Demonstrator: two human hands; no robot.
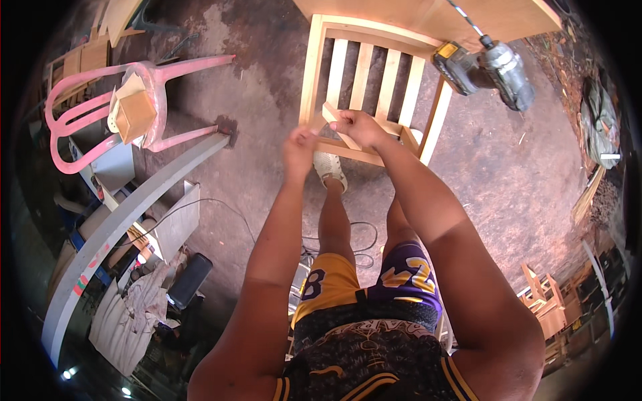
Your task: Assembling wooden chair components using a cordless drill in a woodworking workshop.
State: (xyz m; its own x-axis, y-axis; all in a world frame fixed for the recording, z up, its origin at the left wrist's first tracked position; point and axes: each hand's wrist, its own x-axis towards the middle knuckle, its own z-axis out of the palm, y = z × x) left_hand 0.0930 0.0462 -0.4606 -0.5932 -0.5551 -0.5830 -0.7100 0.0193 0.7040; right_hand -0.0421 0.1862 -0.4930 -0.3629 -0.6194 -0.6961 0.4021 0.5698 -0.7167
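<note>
Toward twelve o'clock, a slatted wooden frame (pixel 309 73) is standing in front of the person, with a broad board (pixel 401 10) showing along its far side at one o'clock. The right hand (pixel 361 129) is holding a short wooden strip (pixel 328 112) above the frame's near rail, fingers closing on it; whether strip and rail are touching cannot be told. The left hand (pixel 301 148) is hovering just beside the strip, near the frame's left corner; its fingers are blurring, so their grip cannot be told. Judging by this pose, the person is positioning the strip; the next move is probably calling for steady alignment with the rail.

A stained, rough floor (pixel 481 174) is surrounding the work. At nine o'clock, a long grey beam (pixel 144 198) is crossing the room. A pink plastic chair (pixel 158 107) is occupying ten o'clock, a crumpled cloth (pixel 124 324) is lying at eight, and a cordless drill (pixel 505 73) is resting at two, near the frame's far-right corner.
</note>
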